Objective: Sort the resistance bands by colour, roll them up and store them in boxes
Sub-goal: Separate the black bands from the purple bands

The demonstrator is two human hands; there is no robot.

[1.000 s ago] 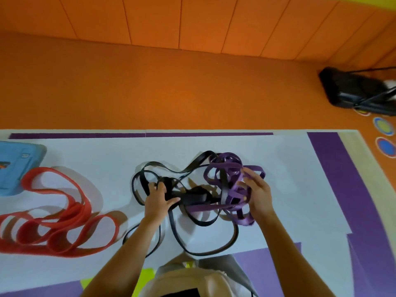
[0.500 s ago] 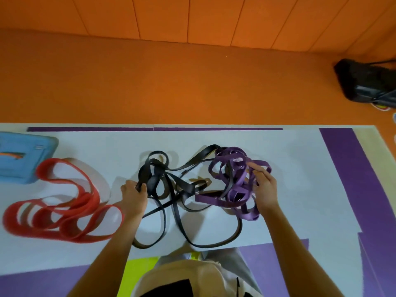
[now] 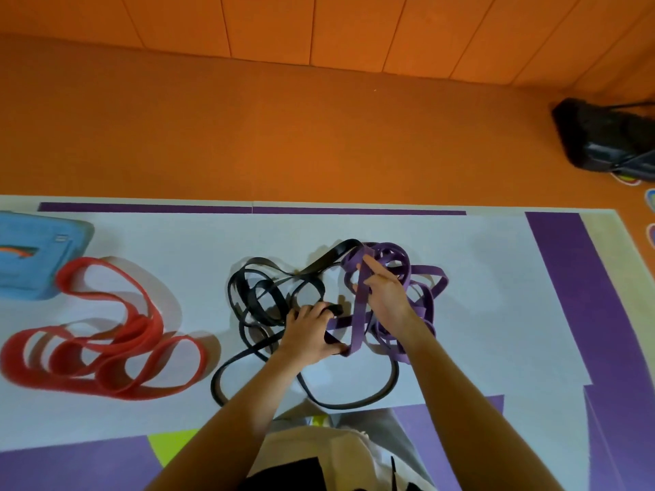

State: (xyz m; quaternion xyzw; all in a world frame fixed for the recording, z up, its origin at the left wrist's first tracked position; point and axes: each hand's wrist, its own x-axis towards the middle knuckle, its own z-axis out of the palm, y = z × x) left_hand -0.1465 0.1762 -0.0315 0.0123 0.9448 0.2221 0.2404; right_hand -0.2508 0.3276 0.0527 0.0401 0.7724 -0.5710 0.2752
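A tangle of black bands and purple bands lies in the middle of the white mat. My left hand grips a black strand where it crosses a purple one. My right hand pinches a purple strand and holds it up over the tangle. The red bands lie apart in loose loops at the left.
A light blue box sits at the mat's left edge, just behind the red bands. A black bag lies on the orange floor at the far right. Purple floor panels border the mat on the right and near side.
My left hand moved right from the black bands' left side to the middle of the tangle. My right hand lifted a purple strand upward.
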